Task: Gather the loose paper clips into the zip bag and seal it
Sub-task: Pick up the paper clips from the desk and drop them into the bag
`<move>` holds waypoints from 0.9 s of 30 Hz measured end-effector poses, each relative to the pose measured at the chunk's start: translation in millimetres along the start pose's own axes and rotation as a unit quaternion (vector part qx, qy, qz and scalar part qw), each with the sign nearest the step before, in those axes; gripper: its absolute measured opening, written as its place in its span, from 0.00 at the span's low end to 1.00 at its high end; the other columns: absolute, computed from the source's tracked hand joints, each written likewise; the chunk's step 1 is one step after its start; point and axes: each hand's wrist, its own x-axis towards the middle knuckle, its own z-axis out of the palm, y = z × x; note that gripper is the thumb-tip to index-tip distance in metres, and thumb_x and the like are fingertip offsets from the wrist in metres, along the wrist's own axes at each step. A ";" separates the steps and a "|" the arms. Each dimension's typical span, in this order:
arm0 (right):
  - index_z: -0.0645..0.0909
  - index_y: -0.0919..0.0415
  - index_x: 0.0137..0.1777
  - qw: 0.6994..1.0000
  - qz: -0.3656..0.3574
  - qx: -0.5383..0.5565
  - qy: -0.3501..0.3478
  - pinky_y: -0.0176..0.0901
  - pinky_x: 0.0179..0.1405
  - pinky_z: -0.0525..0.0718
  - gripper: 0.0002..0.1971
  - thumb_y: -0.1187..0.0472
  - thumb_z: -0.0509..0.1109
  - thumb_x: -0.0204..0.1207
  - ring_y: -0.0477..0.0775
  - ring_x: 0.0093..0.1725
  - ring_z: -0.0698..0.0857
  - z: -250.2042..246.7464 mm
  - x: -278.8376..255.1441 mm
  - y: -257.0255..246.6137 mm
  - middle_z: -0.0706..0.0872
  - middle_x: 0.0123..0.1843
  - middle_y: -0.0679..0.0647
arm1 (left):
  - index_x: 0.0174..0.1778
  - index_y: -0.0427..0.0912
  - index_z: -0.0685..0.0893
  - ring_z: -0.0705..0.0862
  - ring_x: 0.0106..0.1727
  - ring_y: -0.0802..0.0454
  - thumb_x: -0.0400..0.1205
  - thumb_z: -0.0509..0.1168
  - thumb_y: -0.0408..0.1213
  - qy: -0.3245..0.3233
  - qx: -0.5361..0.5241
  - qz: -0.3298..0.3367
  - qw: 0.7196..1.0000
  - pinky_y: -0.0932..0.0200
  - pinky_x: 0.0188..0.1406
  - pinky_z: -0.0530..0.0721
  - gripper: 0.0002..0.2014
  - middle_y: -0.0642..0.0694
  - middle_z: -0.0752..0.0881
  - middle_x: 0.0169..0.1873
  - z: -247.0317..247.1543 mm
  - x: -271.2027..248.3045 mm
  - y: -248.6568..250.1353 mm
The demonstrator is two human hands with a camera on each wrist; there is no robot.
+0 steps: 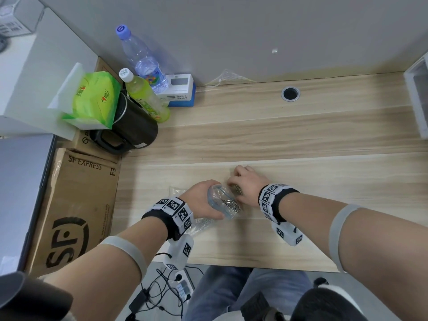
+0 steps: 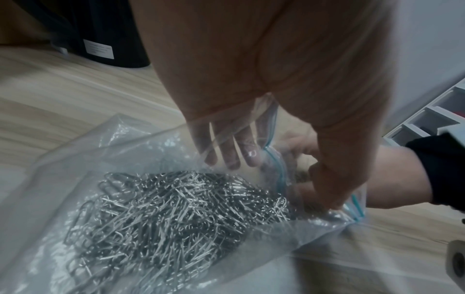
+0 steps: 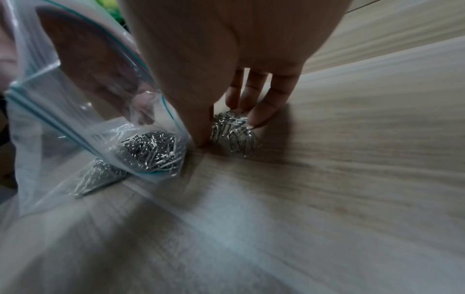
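Your left hand (image 1: 203, 200) grips the zip bag (image 2: 83, 159) mouth wide; your right hand (image 1: 246, 184), pinching a paper-clip clump (image 3: 234, 133) near the worktop's (image 1: 301, 140) front edge, should drop it deep inside.

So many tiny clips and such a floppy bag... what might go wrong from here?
1. The right hand pinches a tangled clump of paper clips on the desk; some may drop from the grip on the way to the bag.
2. The left hand alone holds the zip bag open. If its mouth sags, clips already inside may slide back out, since they lie close to the opening.
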 end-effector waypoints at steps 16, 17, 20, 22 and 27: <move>0.84 0.51 0.43 0.998 0.009 -0.032 -0.059 0.47 0.52 0.81 0.10 0.66 0.65 0.70 0.52 0.56 0.77 -20.6 -10.9 14.1 0.83 0.49 0.45 | 0.74 0.46 0.74 0.80 0.64 0.57 0.66 0.83 0.41 0.004 0.031 0.000 1.000 0.68 0.58 0.75 0.41 0.55 0.80 0.62 -3.2 0.9 8.8; 0.83 0.50 0.43 0.998 0.003 -0.032 -0.057 0.47 0.50 0.82 0.10 0.65 0.65 0.68 0.52 0.55 0.79 -23.0 -12.5 15.3 0.82 0.46 0.44 | 0.75 0.46 0.73 0.79 0.64 0.56 0.66 0.83 0.41 0.003 0.033 -0.001 0.999 0.66 0.60 0.75 0.41 0.54 0.79 0.62 -3.2 0.8 9.1; 0.79 0.50 0.49 0.998 -0.012 -0.035 -0.053 0.42 0.45 0.78 0.12 0.62 0.67 0.66 0.52 0.54 0.79 -29.6 -15.1 18.9 0.79 0.45 0.41 | 0.74 0.46 0.74 0.81 0.62 0.55 0.65 0.83 0.41 0.002 0.038 -0.001 0.999 0.62 0.61 0.80 0.41 0.53 0.80 0.62 -3.7 0.7 11.1; 0.78 0.49 0.56 0.998 -0.012 -0.046 -0.051 0.44 0.48 0.78 0.17 0.59 0.71 0.65 0.51 0.57 0.76 -33.6 -15.8 24.0 0.79 0.50 0.42 | 0.73 0.47 0.74 0.81 0.61 0.55 0.65 0.83 0.42 0.004 0.044 0.002 0.999 0.60 0.61 0.81 0.40 0.53 0.80 0.61 -5.2 -0.2 13.8; 0.73 0.47 0.69 0.995 -0.009 -0.073 -0.061 0.49 0.56 0.80 0.32 0.40 0.76 0.65 0.52 0.61 0.71 -32.3 -19.7 35.9 0.73 0.62 0.47 | 0.72 0.47 0.75 0.82 0.60 0.55 0.64 0.83 0.44 0.001 0.050 0.011 0.999 0.58 0.61 0.83 0.40 0.53 0.82 0.60 -6.3 0.9 13.9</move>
